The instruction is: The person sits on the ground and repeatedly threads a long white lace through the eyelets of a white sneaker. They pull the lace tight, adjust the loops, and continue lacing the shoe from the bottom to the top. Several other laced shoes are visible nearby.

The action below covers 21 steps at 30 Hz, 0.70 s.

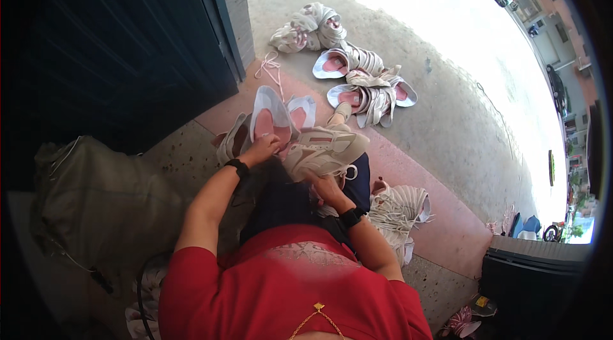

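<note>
In front of my lap, a beige sneaker upper [325, 151] lies on its side with its patterned outer face showing. My right hand [327, 188] grips its near edge, and some of those fingers are hidden beneath it. To the left, a pale shoe upper with a pink lining [271, 116] stands with its opening toward me. My left hand [264, 148] has its fingers curled closed at the near end of that lining. Another pale upper [302, 110] is just behind it, and a darker beige one [235, 140] leans at its left.
Bundled uppers [310, 28] and stacked uppers [367, 84] lie on the ground ahead. Another stack [401, 209] is by my right arm. A pink cord [271, 67] trails near the dark door [128, 40]. A large olive sack [105, 199] stands at left.
</note>
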Each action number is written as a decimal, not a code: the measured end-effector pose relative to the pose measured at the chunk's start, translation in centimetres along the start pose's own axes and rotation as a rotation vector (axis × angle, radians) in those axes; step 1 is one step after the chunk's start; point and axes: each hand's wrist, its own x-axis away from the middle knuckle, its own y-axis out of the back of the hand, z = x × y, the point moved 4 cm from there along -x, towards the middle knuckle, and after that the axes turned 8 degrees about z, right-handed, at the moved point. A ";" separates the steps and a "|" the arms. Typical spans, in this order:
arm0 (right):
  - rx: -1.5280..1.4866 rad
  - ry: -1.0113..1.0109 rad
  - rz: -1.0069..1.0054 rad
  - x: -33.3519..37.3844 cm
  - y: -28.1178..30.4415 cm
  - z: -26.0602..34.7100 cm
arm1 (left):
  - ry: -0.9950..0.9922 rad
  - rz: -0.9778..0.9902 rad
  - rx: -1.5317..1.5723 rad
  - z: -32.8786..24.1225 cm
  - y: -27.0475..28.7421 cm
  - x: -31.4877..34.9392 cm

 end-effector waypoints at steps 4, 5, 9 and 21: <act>-0.184 -0.245 0.111 1.9 1.4 0.0 | -0.202 -0.061 -0.216 -6.1 5.0 2.5; -0.340 -0.299 0.184 3.0 1.8 -0.2 | -0.253 -0.055 -0.139 -7.8 4.8 3.7; -1.132 0.031 0.183 6.2 4.7 0.1 | -0.050 -0.002 -0.033 -11.5 2.4 6.7; -1.303 0.192 -0.134 5.0 8.2 -1.3 | -0.402 0.142 -0.154 -18.9 -6.4 6.3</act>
